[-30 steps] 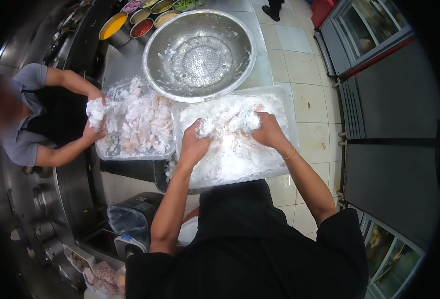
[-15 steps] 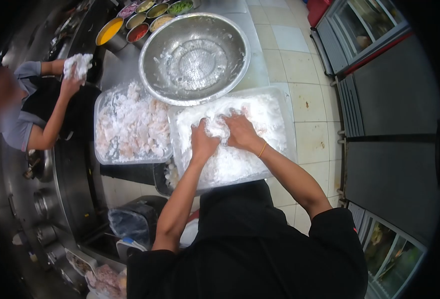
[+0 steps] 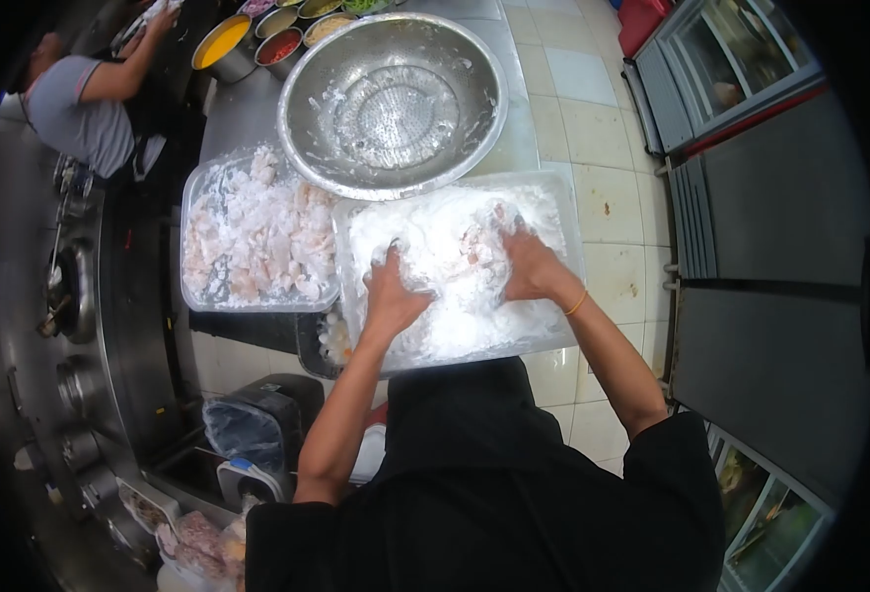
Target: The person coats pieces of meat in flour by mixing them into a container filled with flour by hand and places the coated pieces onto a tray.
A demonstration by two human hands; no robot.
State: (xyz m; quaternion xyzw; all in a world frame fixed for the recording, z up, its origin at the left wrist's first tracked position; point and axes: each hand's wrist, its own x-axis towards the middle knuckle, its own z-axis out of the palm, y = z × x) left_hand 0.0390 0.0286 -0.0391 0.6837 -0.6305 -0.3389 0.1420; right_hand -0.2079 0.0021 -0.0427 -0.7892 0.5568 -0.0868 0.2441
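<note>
Both my hands are in a clear plastic tub (image 3: 571,237) filled with white flour (image 3: 455,321). My left hand (image 3: 396,294) rests at the tub's left part, thumb stretched out and fingertips sunk in the flour. On the right side, my right hand (image 3: 534,264) has its fingers apart and partly buried. Between the hands, pinkish flour-coated pieces (image 3: 479,247), which look like raw meat, lie in the flour. A second plastic tub (image 3: 190,286) to the left holds many flour-coated meat pieces (image 3: 257,232).
A large metal bowl (image 3: 292,128) with white residue stands beyond the tubs. Behind it are metal containers, one with yellow liquid (image 3: 224,41), another with chopped red food (image 3: 279,46). A co-worker (image 3: 80,104) stands at far left. A lined bin (image 3: 257,429) is lower left; refrigerators (image 3: 765,197) line the right.
My hands have moved apart, the right one farther right, and the pieces between them now show. The co-worker has turned and moved toward the upper left.
</note>
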